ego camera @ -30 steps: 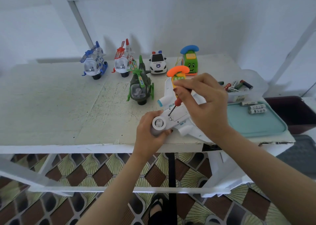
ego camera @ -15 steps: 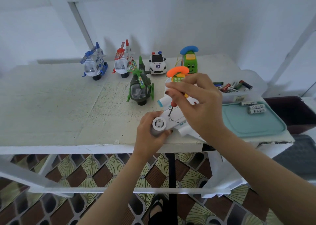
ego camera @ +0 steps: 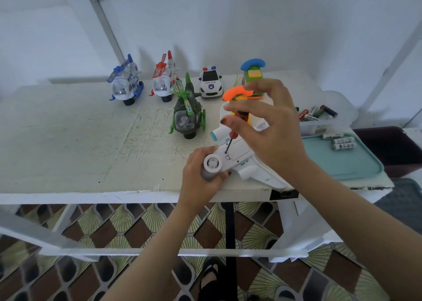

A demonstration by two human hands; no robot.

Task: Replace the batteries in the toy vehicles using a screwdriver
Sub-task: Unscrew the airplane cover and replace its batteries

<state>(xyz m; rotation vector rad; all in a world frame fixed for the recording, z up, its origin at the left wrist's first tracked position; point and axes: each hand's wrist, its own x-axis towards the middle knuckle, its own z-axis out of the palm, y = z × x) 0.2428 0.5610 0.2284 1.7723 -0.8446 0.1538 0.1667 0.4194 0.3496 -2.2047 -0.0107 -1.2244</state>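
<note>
Since a second ago my right hand [ego camera: 271, 131] has rolled its fingers round the red handle of the screwdriver [ego camera: 233, 134], thumb and fingertips pinching it, the other fingers half spread. Its tip stays on the underside of the white toy plane [ego camera: 242, 161], which lies belly up at the near edge of the table [ego camera: 68, 140]. My left hand [ego camera: 198, 182] grips the plane's round front end. Behind stand a green helicopter [ego camera: 187, 115], two more helicopters and a police car [ego camera: 210, 83]. To my right, loose batteries [ego camera: 341, 142] lie on a teal tray [ego camera: 342, 163].
</note>
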